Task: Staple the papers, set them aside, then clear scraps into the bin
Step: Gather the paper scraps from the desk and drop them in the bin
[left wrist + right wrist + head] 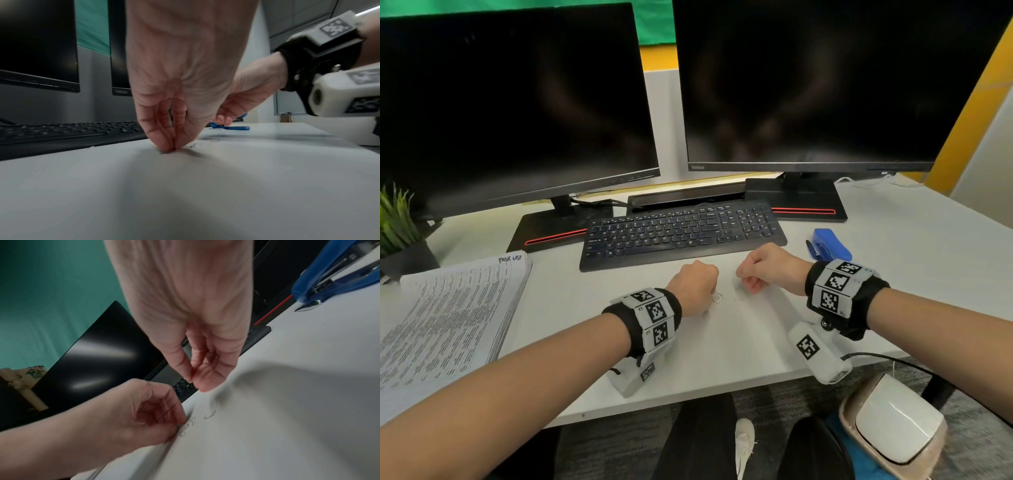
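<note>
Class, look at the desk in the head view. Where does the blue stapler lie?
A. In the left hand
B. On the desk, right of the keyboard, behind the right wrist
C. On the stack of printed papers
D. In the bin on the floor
B: the stapler lies on the desk right of the keyboard, just beyond the right hand; the left hand's fingertips pinch at loose staples instead.

Left hand [693, 286] fingertips pinched, pointing down; right hand [768, 267] fingers curled, raised.

White desk [893, 260] before a green wall

Grey carpet [774, 394] is seen beneath the desk; a yellow band [969, 102] is seen right of it.
</note>
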Available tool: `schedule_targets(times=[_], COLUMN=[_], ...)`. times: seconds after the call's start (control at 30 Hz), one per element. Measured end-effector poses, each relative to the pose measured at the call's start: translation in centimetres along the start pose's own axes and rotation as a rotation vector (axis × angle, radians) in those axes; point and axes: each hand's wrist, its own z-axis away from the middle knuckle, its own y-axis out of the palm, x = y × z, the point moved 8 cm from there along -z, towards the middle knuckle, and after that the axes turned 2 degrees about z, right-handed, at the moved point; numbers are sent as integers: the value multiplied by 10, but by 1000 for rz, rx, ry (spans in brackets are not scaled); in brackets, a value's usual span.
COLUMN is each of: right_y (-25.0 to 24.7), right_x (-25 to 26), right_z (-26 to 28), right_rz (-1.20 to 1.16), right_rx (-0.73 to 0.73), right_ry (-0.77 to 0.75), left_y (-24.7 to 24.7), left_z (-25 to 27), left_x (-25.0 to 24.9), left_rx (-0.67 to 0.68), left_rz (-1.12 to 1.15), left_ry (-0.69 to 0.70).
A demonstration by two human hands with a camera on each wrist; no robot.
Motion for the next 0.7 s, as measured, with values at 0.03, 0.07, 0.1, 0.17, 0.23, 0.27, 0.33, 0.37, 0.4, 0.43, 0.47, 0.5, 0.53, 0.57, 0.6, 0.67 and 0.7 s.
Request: schedule_targets(times=[0.03, 0.07, 0.1, 0.17, 0.23, 0.27, 0.33, 0.37, 0.4, 0.43, 0.47, 0.5, 0.53, 0.57, 0.6, 0.67, 0.7], right_y=[0, 0, 0, -1, -2, -2, -2, -2, -2, -1, -2, -4, -7, -14, -21, -44, -57], right_x=[-1, -2, -4, -9, -13, -16, -21, -24, -27, -29, -31, -33, -34, -36, -37, -43, -47], right_z=[1, 2, 3, 5, 7, 8, 10, 12, 13, 15, 17, 21, 25, 30, 36, 53, 65], right_rz=[-21, -49, -84, -167, -264, -331, -479, -545, -610, -667, -716, -750, -780, -812, -851, -912, -923], right_rx=[4, 7, 13, 22, 26, 27, 29, 33, 38, 42, 43, 43, 41, 37, 30, -1, -19], right_ry=[10, 24, 41, 84, 136, 163, 215, 239, 260, 279, 291, 298, 301, 296, 286, 262, 252], left_y=[0, -2, -3, -10, -18, -22, -29, -31, -32, -33, -34, -35, -38, -42, -46, -53, -54], left_z=[-1, -2, -3, -5, -8, -10, -11, -11, -10, -9, -6, -4, -2, 0, 1, 4, 5], left_x=[1, 1, 1, 3, 7, 11, 23, 27, 30, 31, 29, 24, 18, 9, -2, -31, -50], left_rx=[18, 34, 48, 74, 75, 58, 9, -10, -25, -35, -41, -51, -67, -84, -98, -91, -70], left_rz=[3, 11, 30, 99, 206, 287, 522, 662, 800, 925, 1029, 1119, 1194, 1253, 1287, 1299, 1293], left_ry=[7, 14, 21, 16, -21, -53, -145, -192, -235, -273, -299, -310, -304, -285, -257, -178, -132])
